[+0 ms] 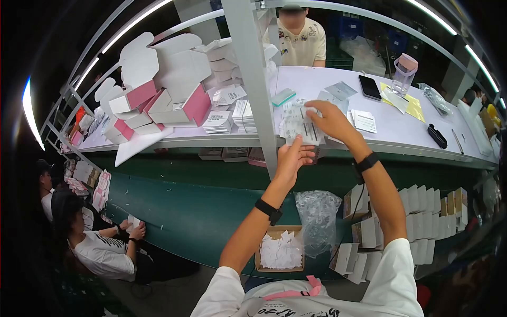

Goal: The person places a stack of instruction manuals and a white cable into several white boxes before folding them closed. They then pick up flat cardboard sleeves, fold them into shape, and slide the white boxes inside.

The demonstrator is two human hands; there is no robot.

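Over the front edge of the white shelf (401, 134), my two hands hold a thin, pale, see-through printed packet (298, 124). My left hand (293, 158) grips its lower edge, thumb on top and fingers below. At its upper right, the fingers of my right hand (332, 120) curl down onto it; their tips are partly hidden. Just beyond lie a small teal-and-white packet (283, 98) and flat silvery packets (340, 91). A stack of white printed cards (363, 121) sits to the right of my right hand.
A grey upright post (251, 68) stands left of my hands. White-and-pink boxes (177, 105) pile up at left. Below are a carton of white slips (282, 249), a clear plastic bag (317, 219) and rows of boxes (422, 216). A phone (369, 87) lies at right. Co-workers sit left and opposite.
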